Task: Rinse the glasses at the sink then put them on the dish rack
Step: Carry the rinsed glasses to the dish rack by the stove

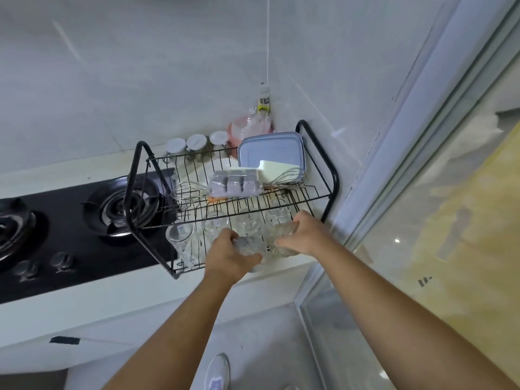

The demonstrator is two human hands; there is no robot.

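A black two-tier wire dish rack point(132, 192) stands on the white counter in the corner. My left hand point(230, 256) grips a clear glass point(249, 247) at the front of the lower tier. My right hand point(302, 235) grips another clear glass point(284, 232) just to its right. Several clear glasses stand on the lower tier: one tall glass point(181, 239) at the left and others point(215, 223) behind my hands, under the upper shelf. No sink is in view.
The upper shelf holds a grey ice tray point(235, 182), whisks point(187, 191), a white block point(277, 168) and stacked container lids point(270, 147). A black gas hob point(70, 220) lies left of the rack. Jars point(195, 143) and a bottle point(264, 101) stand behind. A glass door point(422, 192) is at right.
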